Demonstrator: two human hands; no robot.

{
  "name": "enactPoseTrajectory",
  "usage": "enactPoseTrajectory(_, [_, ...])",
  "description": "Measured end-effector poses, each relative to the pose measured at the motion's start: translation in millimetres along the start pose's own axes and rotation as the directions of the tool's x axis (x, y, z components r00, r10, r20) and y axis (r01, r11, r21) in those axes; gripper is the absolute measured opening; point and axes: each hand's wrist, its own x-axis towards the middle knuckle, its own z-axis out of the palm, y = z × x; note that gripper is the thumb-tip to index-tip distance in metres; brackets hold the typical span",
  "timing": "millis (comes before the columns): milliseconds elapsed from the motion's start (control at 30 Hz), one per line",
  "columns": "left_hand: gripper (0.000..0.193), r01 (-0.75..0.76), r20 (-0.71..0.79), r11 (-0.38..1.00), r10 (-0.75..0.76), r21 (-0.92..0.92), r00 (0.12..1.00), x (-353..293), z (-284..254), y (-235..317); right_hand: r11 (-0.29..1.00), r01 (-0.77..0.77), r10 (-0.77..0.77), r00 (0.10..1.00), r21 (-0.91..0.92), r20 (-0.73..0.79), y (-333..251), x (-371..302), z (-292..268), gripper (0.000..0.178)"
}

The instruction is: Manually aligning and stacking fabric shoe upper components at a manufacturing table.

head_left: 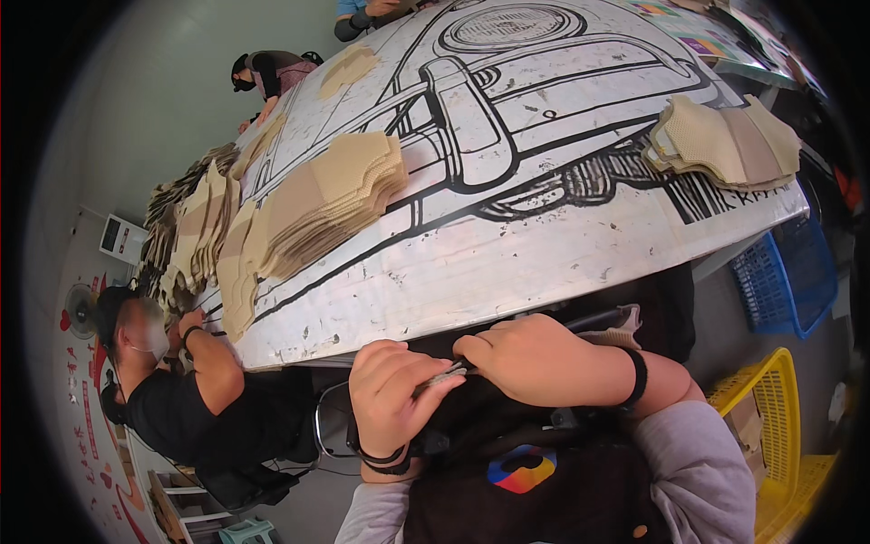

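Just past the table's near edge, over my lap, my left hand [390, 396] pinches a small greyish piece [439, 376] between thumb and fingers. My right hand [517, 355] meets it from the other side, its fingertips closed on the piece's dark end. Fingers cover most of the piece, so its kind does not show. Beyond my right wrist, a beige fabric piece [627, 328] lies low beside the table edge, partly hidden by my arm.
The white table [544, 258] bears a black line drawing, a large beige fabric stack [331, 195], further stacks leftward and a smaller one [729, 145] at right. A person [204, 381] sits at left; others are beyond. Blue [784, 272] and yellow baskets [766, 426] stand at right.
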Motion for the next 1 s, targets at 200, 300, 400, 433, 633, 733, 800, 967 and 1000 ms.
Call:
enactPoseTrajectory(200, [0.024, -0.013, -0.074, 1.0, 0.014, 0.012, 0.997, -3, 6, -6, 0.959, 0.105, -0.096, 0.994, 0.262, -0.048, 13, 0, -8, 0.026])
enactPoseTrajectory(300, [0.023, -0.075, -0.14, 0.988, 0.094, 0.138, 0.986, -4, 8, -7, 0.968, 0.087, -0.062, 0.992, 0.235, -0.114, 13, -1, -3, 0.024])
enactPoseTrajectory(400, [0.026, -0.161, -0.156, 0.944, 0.212, 0.288, 0.965, -9, 9, -12, 0.979, 0.077, -0.035, 0.976, 0.191, -0.215, 12, -2, 3, 0.023])
enactPoseTrajectory(433, [0.028, -0.211, -0.15, 0.926, 0.268, 0.314, 0.952, -11, 10, -14, 0.978, 0.089, -0.04, 0.968, 0.19, -0.247, 12, -2, 4, 0.022])
enactPoseTrajectory(633, [0.015, -0.316, 0.119, 0.921, 0.296, 0.227, 0.948, -13, 10, -1, 0.998, -0.055, 0.059, 0.916, 0.021, -0.398, 16, 3, 8, 0.019])
enactPoseTrajectory(733, [0.013, -0.449, 0.27, 0.893, 0.424, 0.038, 0.865, -13, 15, 9, 0.981, -0.196, 0.183, 0.916, 0.0, -0.357, 20, 5, -1, 0.02])
enactPoseTrajectory(800, [0.017, -0.384, 0.19, 0.916, 0.359, 0.116, 0.914, -11, 11, 2, 0.99, -0.142, 0.139, 0.91, 0.02, -0.39, 18, 3, -1, 0.021])
enactPoseTrajectory(967, [0.029, -0.221, 0.159, 0.931, 0.18, 0.291, 0.971, -9, 3, 3, 0.997, -0.058, 0.073, 0.915, 0.051, -0.396, 16, 2, -3, 0.022])
enactPoseTrajectory(1000, [0.033, -0.261, 0.194, 0.92, 0.21, 0.294, 0.958, -8, 1, 6, 0.996, -0.04, 0.068, 0.928, 0.082, -0.368, 15, 1, -3, 0.022])
